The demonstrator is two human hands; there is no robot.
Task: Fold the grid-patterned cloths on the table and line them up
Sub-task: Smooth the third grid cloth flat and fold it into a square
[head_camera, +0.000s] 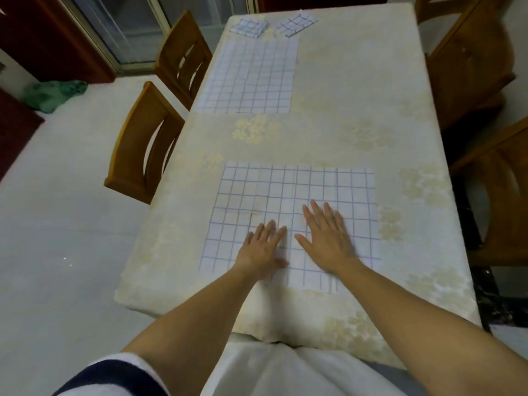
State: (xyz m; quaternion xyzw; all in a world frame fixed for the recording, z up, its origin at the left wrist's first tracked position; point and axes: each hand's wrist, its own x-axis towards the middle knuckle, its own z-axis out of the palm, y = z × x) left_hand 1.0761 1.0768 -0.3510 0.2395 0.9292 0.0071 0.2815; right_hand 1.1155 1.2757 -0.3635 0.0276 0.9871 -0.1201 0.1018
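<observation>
White with thin blue grid lines, the near cloth lies spread out flat on the table, close to the edge where the person stands. Both bare forearms reach over that edge. The left grip rests palm down on the cloth's lower middle, fingers straight and slightly fanned, clasping nothing. The right grip lies just beside it, also palm down, with straight fingers pointing away from the body, released and flat against the fabric. The two thumbs point toward each other with a narrow strip of cloth between them. Farther up the table, toward its left side, a second unfolded cloth of the same pattern lies flat, well apart from the near one. At the far end sit two small folded cloths, the left folded cloth and the right folded cloth, near each other and just beyond the second cloth's far edge. The table wears a pale cream cover with faint flower prints. Two wooden chairs stand along its left side, and more wooden chairs along its right. A crumpled green item lies on the pale floor at the left. A white and dark sleeve shows at the bottom.
</observation>
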